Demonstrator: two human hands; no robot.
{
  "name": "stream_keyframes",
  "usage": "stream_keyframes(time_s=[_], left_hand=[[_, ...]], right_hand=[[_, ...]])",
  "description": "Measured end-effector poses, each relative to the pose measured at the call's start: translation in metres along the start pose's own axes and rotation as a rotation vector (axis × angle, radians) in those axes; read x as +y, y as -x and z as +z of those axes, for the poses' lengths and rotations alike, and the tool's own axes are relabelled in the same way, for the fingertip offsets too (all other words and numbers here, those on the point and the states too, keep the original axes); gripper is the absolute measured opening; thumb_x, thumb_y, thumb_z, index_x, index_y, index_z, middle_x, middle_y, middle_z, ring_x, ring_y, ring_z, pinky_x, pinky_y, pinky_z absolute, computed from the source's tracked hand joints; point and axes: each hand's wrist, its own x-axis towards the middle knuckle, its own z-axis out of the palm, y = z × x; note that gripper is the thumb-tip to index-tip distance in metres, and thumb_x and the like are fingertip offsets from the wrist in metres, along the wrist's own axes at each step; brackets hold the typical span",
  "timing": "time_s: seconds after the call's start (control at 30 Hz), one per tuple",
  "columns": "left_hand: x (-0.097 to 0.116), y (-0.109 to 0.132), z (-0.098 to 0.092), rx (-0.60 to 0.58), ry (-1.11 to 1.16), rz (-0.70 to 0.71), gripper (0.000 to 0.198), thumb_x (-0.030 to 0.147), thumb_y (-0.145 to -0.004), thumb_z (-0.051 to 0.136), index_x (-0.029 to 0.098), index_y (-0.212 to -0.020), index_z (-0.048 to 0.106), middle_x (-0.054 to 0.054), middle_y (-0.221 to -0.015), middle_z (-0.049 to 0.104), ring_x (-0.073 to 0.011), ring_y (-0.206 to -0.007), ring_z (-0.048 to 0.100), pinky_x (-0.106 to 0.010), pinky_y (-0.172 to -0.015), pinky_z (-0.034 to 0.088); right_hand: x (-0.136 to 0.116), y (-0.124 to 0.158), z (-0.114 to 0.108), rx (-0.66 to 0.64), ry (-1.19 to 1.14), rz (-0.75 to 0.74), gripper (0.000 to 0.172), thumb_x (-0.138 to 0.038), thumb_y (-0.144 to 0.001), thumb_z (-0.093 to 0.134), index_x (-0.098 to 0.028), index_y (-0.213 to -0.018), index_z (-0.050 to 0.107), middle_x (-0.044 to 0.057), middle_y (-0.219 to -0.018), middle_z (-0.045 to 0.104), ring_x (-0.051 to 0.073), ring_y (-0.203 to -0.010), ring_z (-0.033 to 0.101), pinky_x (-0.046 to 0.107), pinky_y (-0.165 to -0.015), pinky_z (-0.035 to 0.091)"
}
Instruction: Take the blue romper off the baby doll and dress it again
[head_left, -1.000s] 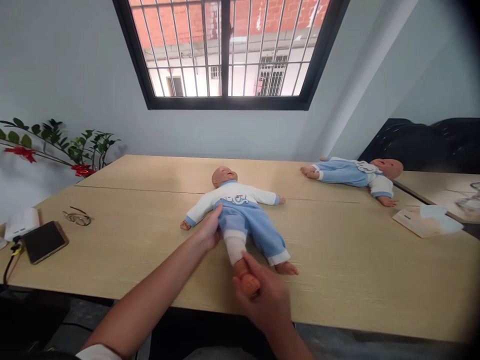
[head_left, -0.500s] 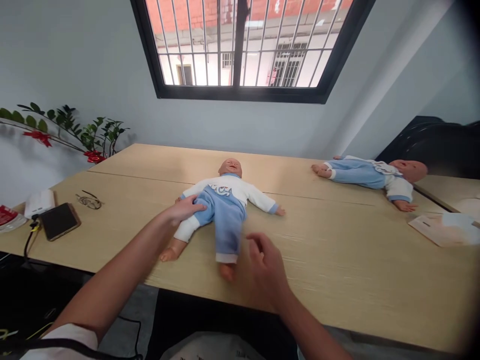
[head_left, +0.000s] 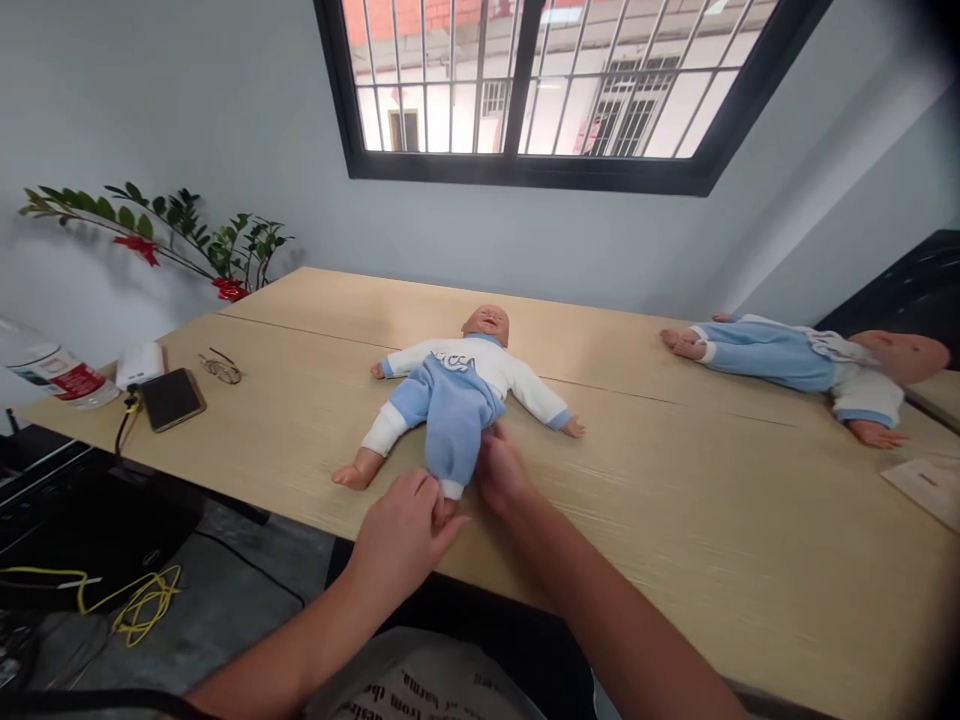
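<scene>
A baby doll (head_left: 487,322) lies on its back on the table, in a white top with blue cuffs and light blue trousers (head_left: 454,415). One trouser leg is bunched up, baring a white layer and the foot at the left. At the other leg's white hem, my left hand (head_left: 401,525) has its fingers closed on the trouser cuff, mostly covering that foot. My right hand (head_left: 504,470) is against the outer side of the same leg, fingers curled at the cloth and partly hidden behind it.
A second doll (head_left: 787,355) in similar clothes lies at the right, near a flat pale item (head_left: 926,488). Glasses (head_left: 221,368), a phone (head_left: 172,400), a white box (head_left: 141,364) and a bottle (head_left: 64,370) are at the left. The wooden table (head_left: 637,520) has its front edge near me.
My left hand has gone from the doll's bunched trouser leg to the other leg's cuff. My right hand has moved up against that leg. The view has shifted left.
</scene>
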Motion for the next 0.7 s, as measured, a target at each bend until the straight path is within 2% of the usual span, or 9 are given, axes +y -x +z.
stream_keyframes(time_s=[0.13, 0.2, 0.3, 0.43, 0.53, 0.6, 0.7], left_hand=[[-0.011, 0.008, 0.019, 0.054, -0.027, -0.060, 0.018, 0.034, -0.087, 0.072, 0.027, -0.092, 0.057, -0.005, -0.096, 0.062, -0.0284, -0.091, 0.062, -0.039, -0.077, 0.046], [-0.017, 0.010, 0.022, 0.087, 0.032, -0.086, 0.019, 0.031, -0.087, 0.071, 0.027, -0.099, 0.056, -0.006, -0.105, 0.062, -0.0275, -0.096, 0.064, -0.038, -0.080, 0.049], [-0.024, 0.010, 0.017, 0.140, 0.151, -0.101, 0.015, 0.026, -0.087, 0.068, 0.026, -0.098, 0.057, -0.006, -0.104, 0.063, -0.0247, -0.095, 0.064, -0.037, -0.084, 0.051], [-0.036, 0.000, -0.011, 0.212, 0.270, -0.181, 0.020, 0.029, -0.081, 0.073, 0.024, -0.098, 0.064, -0.006, -0.100, 0.066, -0.0231, -0.087, 0.064, -0.035, -0.078, 0.053], [-0.043, -0.017, -0.044, 0.203, 0.391, -0.335, 0.032, 0.037, -0.079, 0.076, 0.022, -0.106, 0.067, -0.006, -0.099, 0.071, -0.0208, -0.077, 0.067, -0.032, -0.067, 0.054], [-0.044, -0.030, -0.067, 0.175, 0.461, -0.391, 0.039, 0.040, -0.078, 0.077, 0.021, -0.110, 0.068, -0.005, -0.095, 0.074, -0.0210, -0.076, 0.070, -0.031, -0.066, 0.055], [-0.044, -0.045, -0.096, 0.131, 0.510, -0.384, 0.043, 0.043, -0.077, 0.079, 0.019, -0.112, 0.070, -0.005, -0.095, 0.077, -0.0218, -0.081, 0.073, -0.032, -0.072, 0.058]], right_hand=[[0.004, -0.011, -0.003, 0.000, 0.039, -0.025, 0.026, -0.029, -0.078, 0.068, -0.021, -0.100, 0.058, -0.003, -0.079, 0.065, 0.012, -0.065, 0.058, 0.022, -0.057, 0.047], [0.003, -0.014, -0.006, -0.016, 0.071, -0.043, 0.027, -0.037, -0.079, 0.071, -0.022, -0.097, 0.057, -0.003, -0.078, 0.064, 0.012, -0.064, 0.057, 0.023, -0.056, 0.048], [0.000, -0.019, -0.011, -0.023, 0.135, -0.091, 0.038, -0.052, -0.079, 0.073, -0.023, -0.098, 0.057, -0.002, -0.078, 0.063, 0.013, -0.064, 0.058, 0.023, -0.051, 0.046], [-0.013, -0.028, -0.022, -0.021, 0.231, -0.155, 0.044, -0.064, -0.080, 0.069, -0.025, -0.091, 0.051, -0.008, -0.065, 0.050, 0.010, -0.051, 0.044, 0.021, -0.044, 0.036], [-0.031, -0.034, -0.031, -0.049, 0.327, -0.182, 0.046, -0.067, -0.079, 0.067, -0.025, -0.089, 0.051, -0.010, -0.062, 0.041, 0.010, -0.049, 0.039, 0.024, -0.048, 0.039], [-0.043, -0.035, -0.037, -0.073, 0.416, -0.183, 0.045, -0.066, -0.078, 0.066, -0.024, -0.087, 0.052, -0.010, -0.062, 0.040, 0.011, -0.050, 0.040, 0.026, -0.050, 0.040], [-0.060, -0.037, -0.046, -0.061, 0.580, -0.192, 0.037, -0.058, -0.081, 0.066, -0.023, -0.082, 0.055, -0.008, -0.061, 0.045, 0.012, -0.051, 0.040, 0.027, -0.054, 0.038]])
